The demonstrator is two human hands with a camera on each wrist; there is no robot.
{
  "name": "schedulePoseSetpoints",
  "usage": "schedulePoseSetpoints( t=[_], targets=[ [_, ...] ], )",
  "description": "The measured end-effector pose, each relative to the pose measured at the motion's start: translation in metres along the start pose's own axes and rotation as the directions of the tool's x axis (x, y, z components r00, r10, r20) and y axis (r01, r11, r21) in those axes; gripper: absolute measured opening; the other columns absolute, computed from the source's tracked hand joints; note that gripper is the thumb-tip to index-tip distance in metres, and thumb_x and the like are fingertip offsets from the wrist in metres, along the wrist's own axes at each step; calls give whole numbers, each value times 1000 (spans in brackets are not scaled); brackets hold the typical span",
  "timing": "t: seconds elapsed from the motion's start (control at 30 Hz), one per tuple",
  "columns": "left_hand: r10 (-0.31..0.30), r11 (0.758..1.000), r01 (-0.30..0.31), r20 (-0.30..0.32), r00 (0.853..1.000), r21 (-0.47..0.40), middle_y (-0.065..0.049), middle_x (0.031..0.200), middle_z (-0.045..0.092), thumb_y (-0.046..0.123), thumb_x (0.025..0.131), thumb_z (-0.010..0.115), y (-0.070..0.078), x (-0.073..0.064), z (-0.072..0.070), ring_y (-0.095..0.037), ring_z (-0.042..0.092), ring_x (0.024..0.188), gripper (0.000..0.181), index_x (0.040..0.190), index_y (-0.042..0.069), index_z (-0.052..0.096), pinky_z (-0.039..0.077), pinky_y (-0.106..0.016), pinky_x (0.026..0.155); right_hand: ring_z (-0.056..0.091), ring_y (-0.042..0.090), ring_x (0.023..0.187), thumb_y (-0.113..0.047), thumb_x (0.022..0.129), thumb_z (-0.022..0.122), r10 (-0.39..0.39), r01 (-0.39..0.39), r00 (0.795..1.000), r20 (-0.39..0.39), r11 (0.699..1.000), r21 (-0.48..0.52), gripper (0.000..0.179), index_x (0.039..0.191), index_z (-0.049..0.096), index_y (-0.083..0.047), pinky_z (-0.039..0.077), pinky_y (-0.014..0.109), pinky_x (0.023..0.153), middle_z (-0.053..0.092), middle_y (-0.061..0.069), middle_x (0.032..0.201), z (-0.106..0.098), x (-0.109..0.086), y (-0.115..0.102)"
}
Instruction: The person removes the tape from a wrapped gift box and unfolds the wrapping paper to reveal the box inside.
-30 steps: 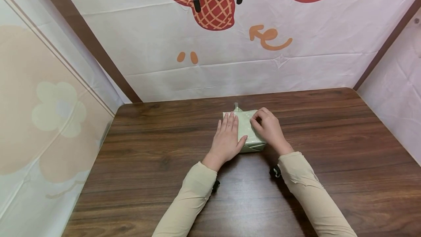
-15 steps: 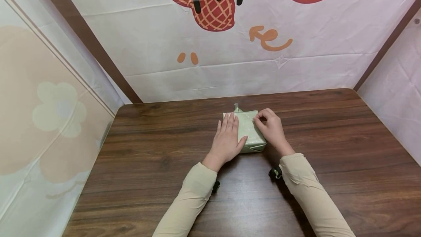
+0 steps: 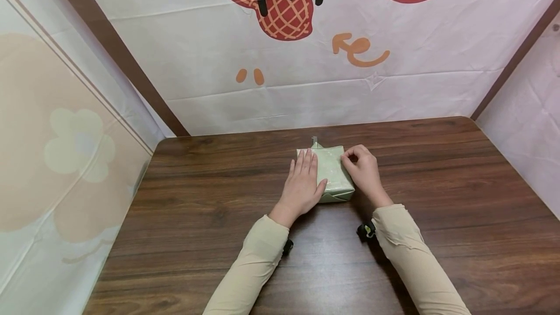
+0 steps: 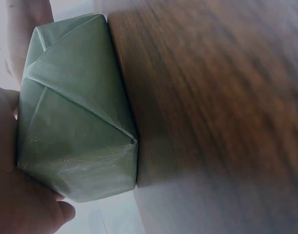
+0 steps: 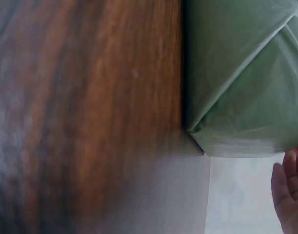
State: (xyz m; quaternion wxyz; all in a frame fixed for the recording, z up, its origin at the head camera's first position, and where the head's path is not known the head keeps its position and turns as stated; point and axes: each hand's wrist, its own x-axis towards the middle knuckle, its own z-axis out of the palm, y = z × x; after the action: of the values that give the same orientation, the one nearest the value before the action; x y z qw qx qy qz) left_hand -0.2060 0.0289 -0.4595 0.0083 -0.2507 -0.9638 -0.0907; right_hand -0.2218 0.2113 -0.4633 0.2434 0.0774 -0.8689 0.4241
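A small box wrapped in glossy light green paper point(image 3: 331, 164) sits toward the back of the table, with folded triangular flaps on its near end point(image 4: 75, 97). My left hand point(image 3: 301, 184) lies flat on the left part of its top, fingers straight and thumb spread out. At the top's right edge is my right hand point(image 3: 363, 166), its thumb and index finger bent into a ring with their tips together. I cannot tell whether anything thin is pinched there. In the right wrist view, curled fingers point(image 5: 291, 185) show beside the box. A small clear strip point(image 3: 314, 139) sticks up beyond its far end.
The dark brown wooden table point(image 3: 210, 237) extends on every side of the box. Behind its far edge hangs a white printed cloth point(image 3: 210, 52); another cloth point(image 3: 78, 198) borders the left. A black wrist device point(image 3: 366, 231) hangs under the right sleeve point(image 3: 411, 247).
My right hand has slid slightly right, from over the top of the wrapped box to its right edge. The left hand and the box have stayed in place.
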Motion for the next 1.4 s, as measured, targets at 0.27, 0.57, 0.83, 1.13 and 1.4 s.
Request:
schedulePoseSetpoints(
  t=[0.27, 0.57, 0.83, 1.13, 1.4],
  targets=[
    [4, 1000, -4, -9, 1000, -16, -16, 157, 4, 39, 102, 31, 0, 0, 0, -28, -4, 143, 65, 150, -1, 12, 6, -43, 114, 55, 27, 72, -2, 85, 63, 14, -14, 1000, -4, 999, -38, 11, 75, 63, 2, 45, 37, 67, 57, 14, 79, -2, -2, -1],
    [5, 1000, -5, -14, 1000, -18, -16, 157, 4, 40, 102, 31, -1, 0, 0, -28, -3, 143, 66, 150, -1, 13, 7, -44, 114, 57, 26, 72, 0, 79, 66, 4, -6, 999, -43, 999, -53, 4, 76, 64, 0, 45, 37, 67, 58, 13, 79, -1, -1, -1],
    [3, 1000, -3, -12, 1000, -17, -16, 157, 4, 41, 102, 31, 0, 0, 1, -28, -3, 144, 66, 150, -1, 13, 7, -44, 114, 55, 20, 70, 2, 80, 69, 89, -87, 995, -43, 995, 43, 7, 81, 62, 0, 41, 22, 63, 60, 13, 78, 0, -2, 2],
    [-3, 1000, 3, -6, 1000, -30, -15, 157, 3, 42, 102, 31, 0, 1, 2, -27, -5, 143, 67, 150, 0, 12, 7, -44, 114, 55, 21, 73, 5, 82, 65, 58, -58, 998, -13, 997, 41, 6, 80, 64, -1, 42, 26, 66, 60, 13, 82, -3, -5, 2],
    [-16, 1000, 16, -8, 1000, -18, -15, 157, 3, 43, 102, 30, 1, 1, 3, -27, -4, 143, 68, 150, 0, 11, 7, -44, 114, 56, 29, 83, 0, 84, 66, -72, 85, 992, 104, 988, -129, 15, 98, 68, 5, 49, 41, 69, 59, 17, 96, -8, -18, -13]
  ],
)
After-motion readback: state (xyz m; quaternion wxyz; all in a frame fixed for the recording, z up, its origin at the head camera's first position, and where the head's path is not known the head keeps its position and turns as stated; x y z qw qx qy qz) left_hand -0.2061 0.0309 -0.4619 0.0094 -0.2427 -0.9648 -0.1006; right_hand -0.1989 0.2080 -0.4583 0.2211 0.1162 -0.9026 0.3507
